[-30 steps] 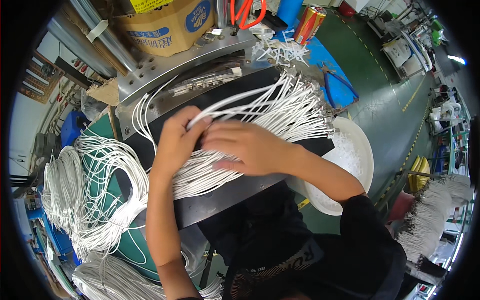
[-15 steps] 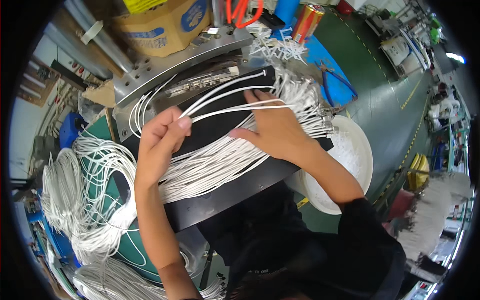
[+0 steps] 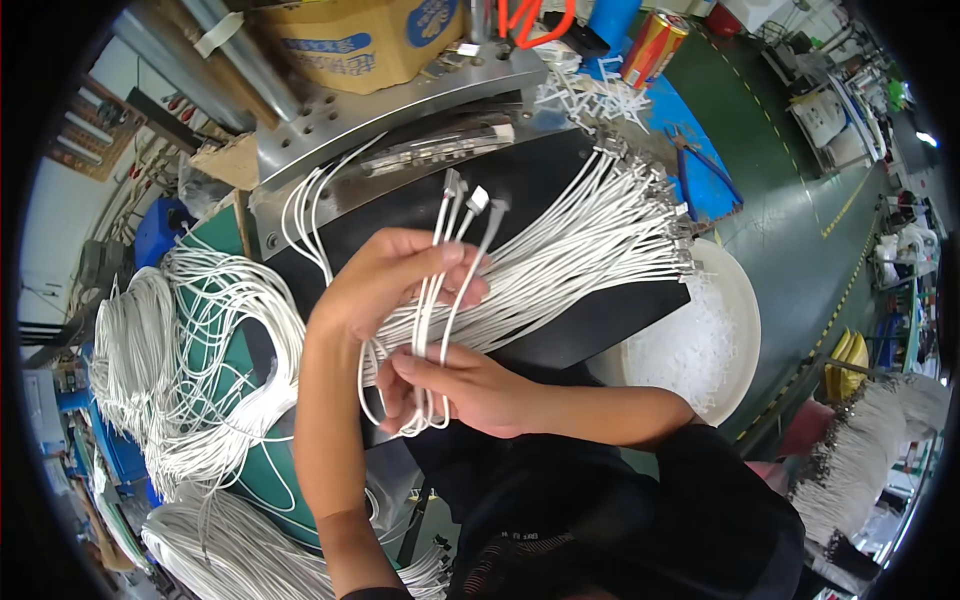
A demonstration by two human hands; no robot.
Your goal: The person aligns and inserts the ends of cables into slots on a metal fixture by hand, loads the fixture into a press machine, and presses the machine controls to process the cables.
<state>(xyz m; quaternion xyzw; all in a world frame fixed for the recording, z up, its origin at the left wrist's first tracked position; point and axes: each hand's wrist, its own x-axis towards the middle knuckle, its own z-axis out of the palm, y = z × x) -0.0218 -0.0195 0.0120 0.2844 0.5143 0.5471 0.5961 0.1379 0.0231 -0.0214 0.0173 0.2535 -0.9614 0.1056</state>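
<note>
My left hand [image 3: 405, 275] is closed around several white cables [image 3: 430, 300], which stand up from its fingers with small metal-and-white connectors [image 3: 475, 200] at their tips. Just below it, in front of my body, my right hand [image 3: 450, 390] grips the same cables where they bend into a loop. Behind both hands a thick bundle of white cables [image 3: 570, 260] lies across a black sheet [image 3: 560, 345]. Its connector ends [image 3: 670, 195] fan out at the right.
Coiled white cables [image 3: 140, 350] cover the left side. A white tub [image 3: 745, 370] of small clear pieces stands at right. Pliers [image 3: 690, 170] lie on a blue surface near a red can [image 3: 655, 48]. A metal plate [image 3: 400, 100] and a cardboard box [image 3: 350, 50] are at the back.
My right hand has left the bundle and come down toward my body, onto the held cables. The cables in my left hand now point upward instead of stretching right.
</note>
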